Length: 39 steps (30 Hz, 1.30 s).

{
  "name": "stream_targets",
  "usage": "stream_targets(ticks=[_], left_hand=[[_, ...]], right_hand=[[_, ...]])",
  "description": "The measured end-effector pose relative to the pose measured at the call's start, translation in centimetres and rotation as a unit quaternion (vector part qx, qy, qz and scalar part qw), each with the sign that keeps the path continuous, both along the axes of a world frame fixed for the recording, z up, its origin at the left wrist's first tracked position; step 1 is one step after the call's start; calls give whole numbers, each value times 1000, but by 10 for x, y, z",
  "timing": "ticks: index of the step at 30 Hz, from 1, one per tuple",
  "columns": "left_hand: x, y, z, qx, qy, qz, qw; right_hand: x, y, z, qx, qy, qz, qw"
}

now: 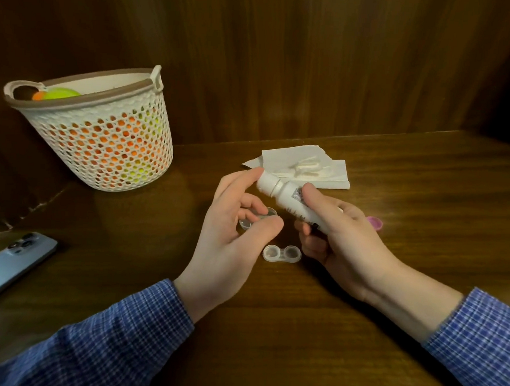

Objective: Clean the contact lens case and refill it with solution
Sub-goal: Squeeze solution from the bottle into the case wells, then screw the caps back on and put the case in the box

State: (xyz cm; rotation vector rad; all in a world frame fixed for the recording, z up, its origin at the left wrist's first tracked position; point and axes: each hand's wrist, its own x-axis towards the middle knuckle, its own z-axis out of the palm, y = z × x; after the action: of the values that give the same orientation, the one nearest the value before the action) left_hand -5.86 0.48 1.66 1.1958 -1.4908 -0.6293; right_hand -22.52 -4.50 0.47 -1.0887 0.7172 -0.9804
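Though uncapped, lens case (282, 254) between hands (234, 221)

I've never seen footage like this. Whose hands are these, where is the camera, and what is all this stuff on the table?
There is no machine here: a person wears a camera on the head, so you look down at their own two hands. The right hand grips a white bottle, tilted with its cap toward the left. The left hand reaches in, one fingertip at the cap; it holds nothing.

On the wooden table lies an open clear lens case. A clear lid lies partly behind the left hand's fingers, and a pink lid peeks out behind the right hand. Farther back are white tissues. At left stand a basket and a phone.
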Motion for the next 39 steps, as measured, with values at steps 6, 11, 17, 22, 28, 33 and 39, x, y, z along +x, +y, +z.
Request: stream_targets(ticks=[6,11,17,22,28,33,39], left_hand=[[-3,-2,11,-7,-8,-25,1000],[-42,-22,40,-17,-97,-85,991],[-153,-60,54,-180,-353,-125,910],[-235,-104,57,-170,-417,-192,872],[-276,-135,42,-143,-454,-223,851],[-285,-142,40,-134,-441,-235,856],[-263,-126,51,-86,-444,-235,861]], right_hand=[[-4,3,11,-17,15,-24,999],[-47,12,24,-152,93,48,983],[-150,2,13,-268,359,-212,869],[-221,-33,2,-232,468,-378,764],[-243,-58,-13,-144,488,-421,751],[-243,-61,-12,-121,477,-437,753],[-244,-47,-9,-77,474,-446,755]])
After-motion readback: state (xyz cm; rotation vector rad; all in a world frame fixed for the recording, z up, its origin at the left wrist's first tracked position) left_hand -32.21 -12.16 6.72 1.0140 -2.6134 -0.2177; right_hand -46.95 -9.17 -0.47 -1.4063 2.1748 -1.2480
